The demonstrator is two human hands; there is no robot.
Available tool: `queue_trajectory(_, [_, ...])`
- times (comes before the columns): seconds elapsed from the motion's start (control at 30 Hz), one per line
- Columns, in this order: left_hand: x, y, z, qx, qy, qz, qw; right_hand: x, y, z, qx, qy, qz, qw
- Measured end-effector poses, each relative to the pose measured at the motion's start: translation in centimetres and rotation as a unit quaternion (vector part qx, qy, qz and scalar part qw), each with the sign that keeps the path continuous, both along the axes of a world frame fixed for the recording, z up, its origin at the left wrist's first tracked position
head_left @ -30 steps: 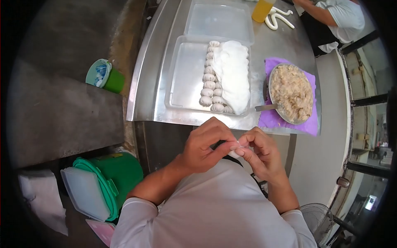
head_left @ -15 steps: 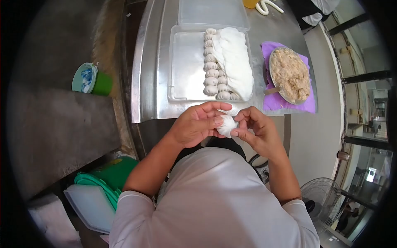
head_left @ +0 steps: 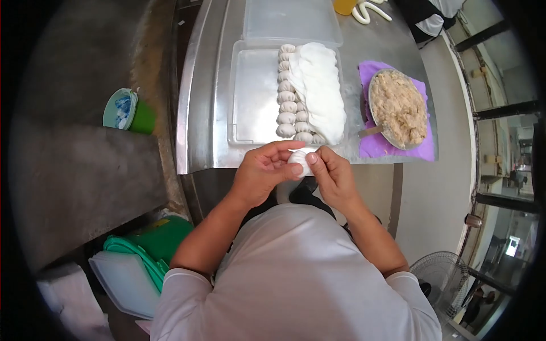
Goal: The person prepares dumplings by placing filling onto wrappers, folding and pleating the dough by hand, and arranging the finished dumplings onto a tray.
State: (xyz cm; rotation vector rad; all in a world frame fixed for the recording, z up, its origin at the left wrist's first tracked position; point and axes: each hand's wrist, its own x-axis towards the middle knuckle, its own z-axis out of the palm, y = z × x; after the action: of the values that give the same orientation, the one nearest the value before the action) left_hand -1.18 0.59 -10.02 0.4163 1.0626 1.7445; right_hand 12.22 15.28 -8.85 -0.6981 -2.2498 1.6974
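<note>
A white pleated dumpling (head_left: 298, 162) is held between my two hands, just off the front edge of the steel table. My left hand (head_left: 259, 172) cups it, with the thumb on its lower side. My right hand (head_left: 335, 176) pinches its right side between thumb and fingers. Beyond them, rows of similar dumplings (head_left: 286, 117) stand in a clear plastic tray (head_left: 232, 102), partly under a white cloth (head_left: 319, 91). To the right, a round bowl of chunky pale filling (head_left: 401, 108) sits on a purple cloth (head_left: 372, 149), a flat spatula (head_left: 369, 132) at its near left side.
A clear lid (head_left: 293, 23) lies behind the tray. Farther back are a yellow container (head_left: 344, 6) and white dough strips (head_left: 362, 13). A person's dark clothing (head_left: 418, 17) shows at the upper right. Green bins (head_left: 142, 117) (head_left: 162, 238) stand left, a fan (head_left: 441, 278) lower right.
Since the earliest frame, the dumpling has come into clear view between my hands. My right hand has closed in around its right side. The camera view has shifted.
</note>
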Motion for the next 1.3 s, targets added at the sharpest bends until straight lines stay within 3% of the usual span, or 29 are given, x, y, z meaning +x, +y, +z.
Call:
queue_trajectory(0.07, [-0.5, -0.8, -0.3, -0.014, 0.011, 0.024, 1.000, -0.5, 1.3, 0.7, -0.012, -0.038, 0.037, 0.998])
queue_trajectory(0.13, [-1.6, -2.1, -0.7, -0.077, 0.084, 0.082, 0.990, -2.4, 3.0, 2.1, 0.193, 0.022, 0.056, 0.979])
queue_trajectory(0.17, [-2.0, -2.6, -0.9, -0.084, 0.081, 0.103, 0.988, -3.5, 3.7, 2.3, 0.191, 0.024, 0.062, 0.979])
queue_trajectory(0.23, [-2.7, -3.0, -0.6, -0.100, 0.088, 0.121, 0.984, -5.7, 5.0, 2.5, 0.377, 0.025, 0.117, 0.918])
queue_trajectory(0.27, [-2.9, -3.2, -0.5, -0.113, 0.096, 0.133, 0.980, -6.6, 5.3, 2.1, 0.375, 0.028, 0.122, 0.918])
queue_trajectory(0.33, [-3.2, -3.3, -0.5, -0.121, 0.100, 0.142, 0.977, -8.5, 5.4, 0.9, 0.475, -0.025, 0.182, 0.861])
queue_trajectory(0.47, [-3.7, -3.2, -0.5, -0.115, 0.112, 0.167, 0.973, -10.5, 5.6, -1.5, 0.503, -0.089, 0.263, 0.819])
queue_trajectory(0.73, [-4.7, -2.3, -0.5, -0.152, 0.174, 0.172, 0.957, -11.8, 5.6, -2.9, 0.515, -0.089, 0.276, 0.807])
queue_trajectory(0.93, [-5.3, -1.4, -1.7, -0.149, 0.233, 0.114, 0.954, -11.9, 6.1, -3.3, 0.558, -0.112, 0.254, 0.782])
queue_trajectory(1.03, [-5.4, -0.8, -1.2, -0.184, 0.291, 0.095, 0.934, -12.0, 6.4, -3.5, 0.549, -0.126, 0.247, 0.788])
queue_trajectory(1.1, [-5.4, -0.4, -0.2, -0.269, 0.419, 0.045, 0.866, -12.0, 6.7, -3.2, 0.533, -0.132, 0.255, 0.796])
queue_trajectory(1.23, [-5.6, 0.3, -1.1, -0.265, 0.461, -0.001, 0.847, -12.1, 7.7, -2.3, 0.485, -0.151, 0.262, 0.821])
queue_trajectory(1.3, [-5.4, 0.9, -1.6, -0.239, 0.533, 0.003, 0.812, -12.2, 8.0, -2.3, 0.484, -0.155, 0.256, 0.823])
